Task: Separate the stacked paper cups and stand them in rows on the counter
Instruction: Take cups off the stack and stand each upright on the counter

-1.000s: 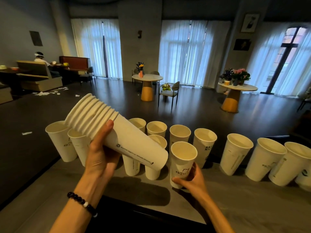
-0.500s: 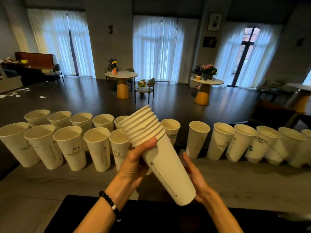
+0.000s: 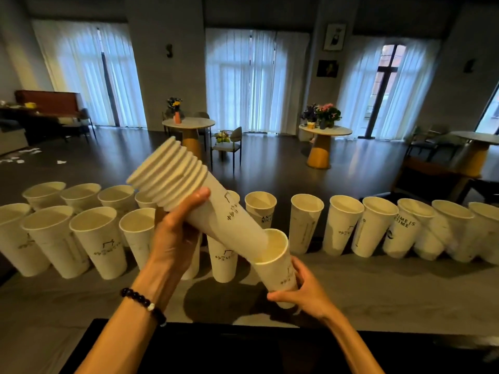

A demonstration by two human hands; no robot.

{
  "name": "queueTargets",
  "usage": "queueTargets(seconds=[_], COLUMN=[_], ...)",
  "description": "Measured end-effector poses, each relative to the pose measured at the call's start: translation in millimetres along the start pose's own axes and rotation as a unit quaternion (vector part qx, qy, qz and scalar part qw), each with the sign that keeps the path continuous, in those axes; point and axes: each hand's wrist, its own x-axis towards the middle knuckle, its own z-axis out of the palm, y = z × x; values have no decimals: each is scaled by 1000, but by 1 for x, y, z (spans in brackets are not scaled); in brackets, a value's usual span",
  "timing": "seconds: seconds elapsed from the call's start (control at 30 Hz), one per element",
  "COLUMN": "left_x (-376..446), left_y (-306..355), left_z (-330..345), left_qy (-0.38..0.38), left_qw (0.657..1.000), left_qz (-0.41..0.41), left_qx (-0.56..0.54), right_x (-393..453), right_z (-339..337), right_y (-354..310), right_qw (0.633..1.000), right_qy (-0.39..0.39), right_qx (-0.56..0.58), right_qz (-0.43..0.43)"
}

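Since half a second ago, the bottom cup has been drawn nearly clear of the stack, toward five o'clock. It is pinched near its base by the right hand; the stack is gripped by the left hand. One more cup is judged ready for the front row on the counter.

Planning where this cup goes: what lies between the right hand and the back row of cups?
In the head view, only bare grey counter lies between the right hand and the back row.
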Motion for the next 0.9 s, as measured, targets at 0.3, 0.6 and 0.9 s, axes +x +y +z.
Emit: queueTargets(seconds=[0.3, 0.6, 0.9], left_x=[18, 6, -20], left_y=[29, 1, -59], left_z=[-43, -30, 51], left_qy=[70, 48, -42], left_qw=[992, 995, 981], left_qz=[21, -48, -186], left_qx=[-106, -74, -46], right_x=[40, 64, -19], right_z=[24, 36, -14], right_y=[18, 7, -23], right_qw=[992, 992, 983], right_qy=[87, 103, 46], right_qx=[93, 75, 172], right_qz=[23, 25, 39])
